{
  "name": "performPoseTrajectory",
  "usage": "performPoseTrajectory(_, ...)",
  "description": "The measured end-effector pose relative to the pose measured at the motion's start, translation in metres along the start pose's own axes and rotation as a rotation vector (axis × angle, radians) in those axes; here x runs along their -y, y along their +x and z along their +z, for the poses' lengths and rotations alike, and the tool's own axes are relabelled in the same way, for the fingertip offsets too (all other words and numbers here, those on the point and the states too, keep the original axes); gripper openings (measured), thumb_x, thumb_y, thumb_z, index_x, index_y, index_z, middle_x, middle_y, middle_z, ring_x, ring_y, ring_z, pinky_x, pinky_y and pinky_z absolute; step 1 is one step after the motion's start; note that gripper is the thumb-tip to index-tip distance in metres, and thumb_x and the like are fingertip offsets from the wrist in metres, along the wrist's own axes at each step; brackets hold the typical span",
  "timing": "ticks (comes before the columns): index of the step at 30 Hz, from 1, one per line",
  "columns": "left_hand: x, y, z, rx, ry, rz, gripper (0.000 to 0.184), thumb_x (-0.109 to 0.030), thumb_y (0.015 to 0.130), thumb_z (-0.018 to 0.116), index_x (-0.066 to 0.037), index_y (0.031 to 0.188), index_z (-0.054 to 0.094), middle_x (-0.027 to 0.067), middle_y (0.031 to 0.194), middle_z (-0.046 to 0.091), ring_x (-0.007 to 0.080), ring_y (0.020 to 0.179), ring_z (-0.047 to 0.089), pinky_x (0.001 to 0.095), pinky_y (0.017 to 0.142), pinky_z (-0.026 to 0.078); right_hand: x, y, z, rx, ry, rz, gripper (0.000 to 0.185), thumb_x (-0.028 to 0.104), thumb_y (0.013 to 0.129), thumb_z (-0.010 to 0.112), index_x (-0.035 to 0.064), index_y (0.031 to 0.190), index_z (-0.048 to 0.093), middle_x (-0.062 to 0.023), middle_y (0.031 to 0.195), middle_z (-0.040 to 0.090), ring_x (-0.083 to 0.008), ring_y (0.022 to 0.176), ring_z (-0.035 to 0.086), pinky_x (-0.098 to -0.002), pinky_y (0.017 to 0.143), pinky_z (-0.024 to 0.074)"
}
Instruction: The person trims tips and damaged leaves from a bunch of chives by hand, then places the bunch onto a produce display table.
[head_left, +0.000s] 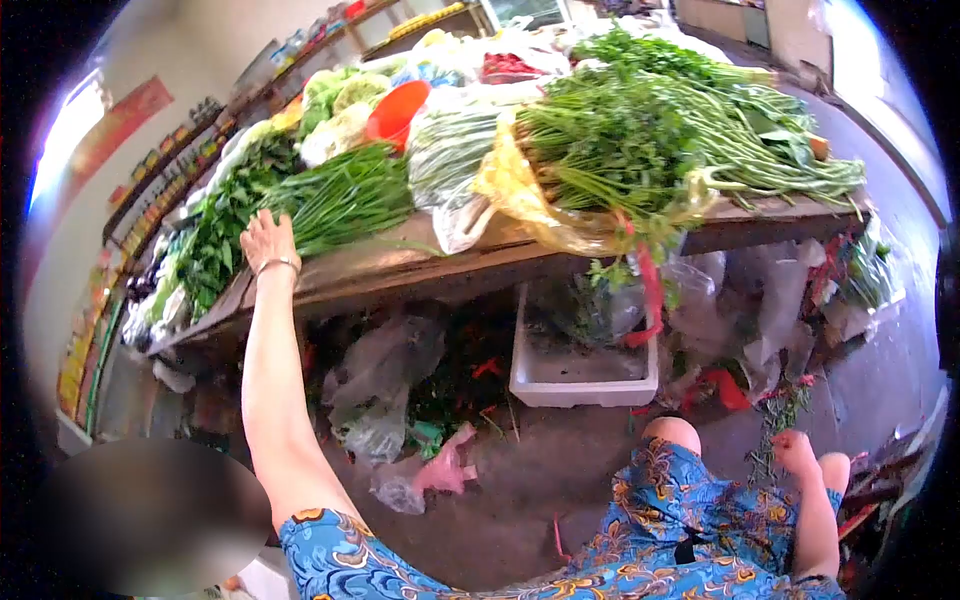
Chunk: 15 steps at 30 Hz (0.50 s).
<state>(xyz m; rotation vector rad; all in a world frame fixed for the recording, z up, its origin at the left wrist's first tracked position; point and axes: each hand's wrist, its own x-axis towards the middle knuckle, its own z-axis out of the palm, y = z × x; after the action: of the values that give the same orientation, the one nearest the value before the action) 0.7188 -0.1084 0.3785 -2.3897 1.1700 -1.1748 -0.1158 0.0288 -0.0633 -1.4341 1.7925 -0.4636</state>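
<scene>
My left hand (268, 240) reaches out to the near edge of the wooden table, its fingers spread at the left end of a bundle of long green chives (350, 195). A heap of dark leafy greens (235, 205) lies just left of it. My right hand (795, 452) is low on the right by my knee, with its fingers curled in. Whether anything is inside that fist is hidden. Thin green stalks (765, 450) lie on the floor close to it.
Along the wooden table (400, 265) are bagged green stalks (455, 150), leafy herbs (620, 135), long beans (760, 150) and an orange-red bowl (398, 112). Underneath stand a white foam box (585, 390) and crumpled plastic bags (385, 370). Stocked shelves (150, 190) line the left wall.
</scene>
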Motion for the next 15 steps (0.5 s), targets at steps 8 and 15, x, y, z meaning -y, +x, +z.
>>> performPoseTrajectory(8,-0.002,0.004,0.038,-0.021,-0.402,-0.012,0.037,0.005,0.077,0.059,-0.006,0.112,0.054,0.0283,0.104,0.06,0.0448,0.105,0.059,0.0511,0.087,0.05,0.021,-0.028,-0.012,-0.036,-0.07,-0.094,0.027,0.002,0.074,0.065,-0.0036,0.1,0.067,-0.0112,0.072,0.068,-0.0166,0.063,0.065,-0.0317,0.06,0.0512)
performPoseTrajectory(15,-0.02,-0.011,0.02,0.035,-0.673,0.014,0.031,-0.007,0.074,0.067,-0.003,0.103,0.057,0.0245,0.104,0.064,0.036,0.107,0.061,0.0436,0.093,0.047,0.011,-0.045,-0.023,-0.117,-0.164,-0.199,0.031,0.007,0.072,0.065,0.0015,0.103,0.069,-0.0162,0.076,0.069,-0.0265,0.069,0.068,-0.0352,0.066,0.0527)
